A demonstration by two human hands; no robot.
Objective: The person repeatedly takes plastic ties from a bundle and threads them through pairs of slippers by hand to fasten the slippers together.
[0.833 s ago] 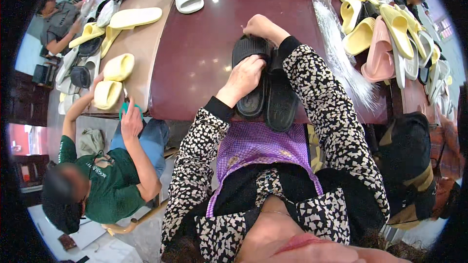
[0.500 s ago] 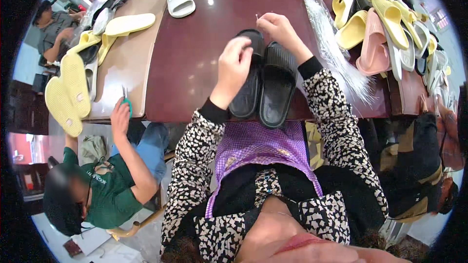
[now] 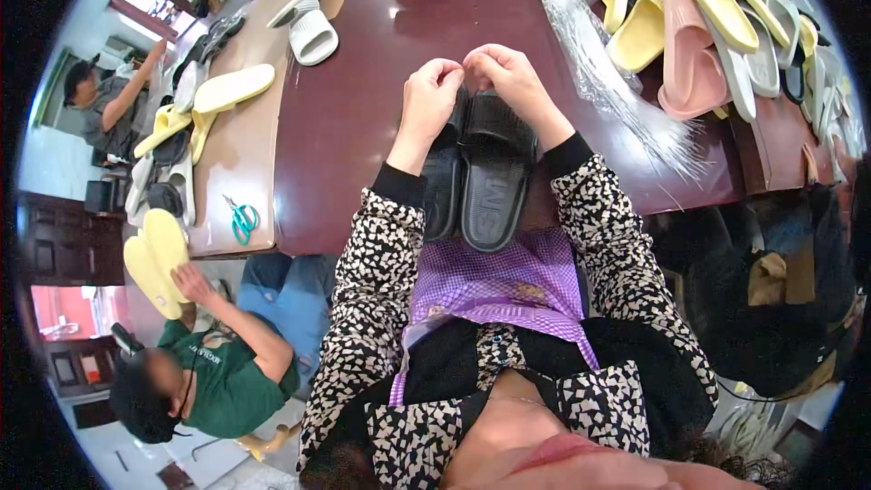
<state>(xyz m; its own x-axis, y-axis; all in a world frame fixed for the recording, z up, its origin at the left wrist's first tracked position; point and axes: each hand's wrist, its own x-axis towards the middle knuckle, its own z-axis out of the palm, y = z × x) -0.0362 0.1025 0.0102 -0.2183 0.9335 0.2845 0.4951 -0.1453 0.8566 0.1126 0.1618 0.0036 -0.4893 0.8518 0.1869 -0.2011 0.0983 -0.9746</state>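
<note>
lower left of the frame: a seated co-worker holds 2 yellow slippers (image 3: 156,259); scissors (image 3: 242,219) lie on the light board above. centre: the left hand (image 3: 428,102) and right hand (image 3: 508,82), apart and flat on the soles 0.8 s ago, now meet with fingers pinched at the top of the 2 black slippers (image 3: 476,177) on the dark table (image 3: 363,118), suggesting fine work there. upper right: heaped slippers (image 3: 689,18).

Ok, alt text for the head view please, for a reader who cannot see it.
A person's left hand and right hand meet fingertip to fingertip over the far end of a pair of black slide sandals lying side by side on a dark red table. Yellow and pink sandals are piled to the right; a seated co-worker holds yellow soles at left.
</note>
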